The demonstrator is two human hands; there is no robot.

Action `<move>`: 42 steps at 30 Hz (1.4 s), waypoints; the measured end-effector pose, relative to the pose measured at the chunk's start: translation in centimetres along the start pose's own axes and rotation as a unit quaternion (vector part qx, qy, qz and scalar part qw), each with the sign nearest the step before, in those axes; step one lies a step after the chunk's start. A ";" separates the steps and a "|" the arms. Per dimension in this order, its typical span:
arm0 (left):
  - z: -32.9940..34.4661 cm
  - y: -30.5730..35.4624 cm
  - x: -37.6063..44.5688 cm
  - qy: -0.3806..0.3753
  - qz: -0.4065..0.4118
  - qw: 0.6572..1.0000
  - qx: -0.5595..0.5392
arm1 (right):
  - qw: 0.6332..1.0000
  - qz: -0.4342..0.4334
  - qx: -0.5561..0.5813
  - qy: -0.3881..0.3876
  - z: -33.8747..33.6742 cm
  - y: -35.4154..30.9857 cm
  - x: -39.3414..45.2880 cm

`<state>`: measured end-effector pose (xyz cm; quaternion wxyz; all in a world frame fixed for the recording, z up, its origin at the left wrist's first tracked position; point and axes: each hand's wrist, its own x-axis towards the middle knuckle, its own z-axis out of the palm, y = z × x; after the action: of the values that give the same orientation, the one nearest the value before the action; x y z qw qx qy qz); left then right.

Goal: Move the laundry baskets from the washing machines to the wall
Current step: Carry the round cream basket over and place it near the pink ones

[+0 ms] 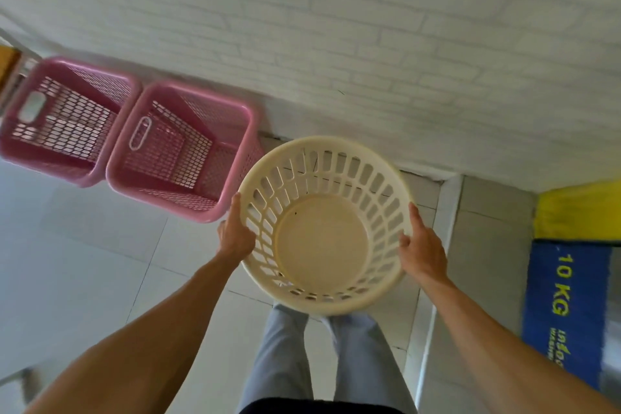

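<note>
A round cream laundry basket (324, 225) with slotted sides is held up in the air over the pale tiled floor (84, 262), empty, its mouth facing the camera. The left hand (235, 234) grips its left rim, fingers curled over the edge and thumb lying along the outside. The right hand (421, 247) holds the opposite rim, thumb pointing up along the edge and fingers wrapped down around the side. Below the basket show the person's grey trouser legs (336, 353).

Just left of the round basket, and partly overlapped by its rim, a square pink basket (183, 148) stands on the floor against the white brick-pattern wall (336, 27). A second pink basket (64, 118) sits touching it further left, also by the wall. Both are empty. To the right, a yellow-and-blue panel (568, 306) marked "10 KG" stands near the wall corner, well apart from the pink baskets.
</note>
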<state>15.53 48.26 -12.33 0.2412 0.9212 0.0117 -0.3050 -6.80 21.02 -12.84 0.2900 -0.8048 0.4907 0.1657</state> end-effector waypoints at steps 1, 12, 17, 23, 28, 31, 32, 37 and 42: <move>0.2 0.0 0.5 -0.003 -0.012 1.000 -0.012 | 1.000 0.004 0.001 -0.005 0.3 -0.1 0.5; 1.4 -2.0 6.0 -0.057 -0.094 0.986 -0.128 | 0.999 0.026 -0.019 -0.021 4.9 -1.7 4.9; 4.0 -3.9 11.3 -0.061 -0.077 0.984 -0.146 | 0.999 0.029 -0.027 -0.018 8.8 -2.4 9.1; 8.5 -6.5 18.9 -0.041 -0.041 0.988 -0.145 | 0.999 0.006 -0.035 -0.014 14.1 -3.3 16.8; 13.8 -8.7 22.7 0.007 -0.041 0.990 -0.134 | 0.995 -0.059 -0.077 -0.015 18.3 -2.3 22.6; 15.8 -10.8 23.9 0.027 -0.017 0.994 -0.108 | 0.994 -0.063 -0.084 -0.031 20.6 -2.0 24.8; 16.2 -11.5 24.2 0.030 -0.008 0.994 -0.108 | 0.994 -0.057 -0.083 -0.032 21.3 -2.0 25.2; 17.6 -12.6 25.0 0.064 -0.011 0.994 -0.089 | 0.996 -0.041 -0.065 -0.039 24.0 -1.8 25.1; 16.4 -12.1 24.8 -0.024 -0.013 0.998 -0.056 | 0.989 -0.036 -0.119 -0.082 23.3 -1.4 25.0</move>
<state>24.54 48.38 -43.14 0.2891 0.8983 0.0346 -0.3290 6.44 18.80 -44.33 0.2369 -0.8346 0.4125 0.2778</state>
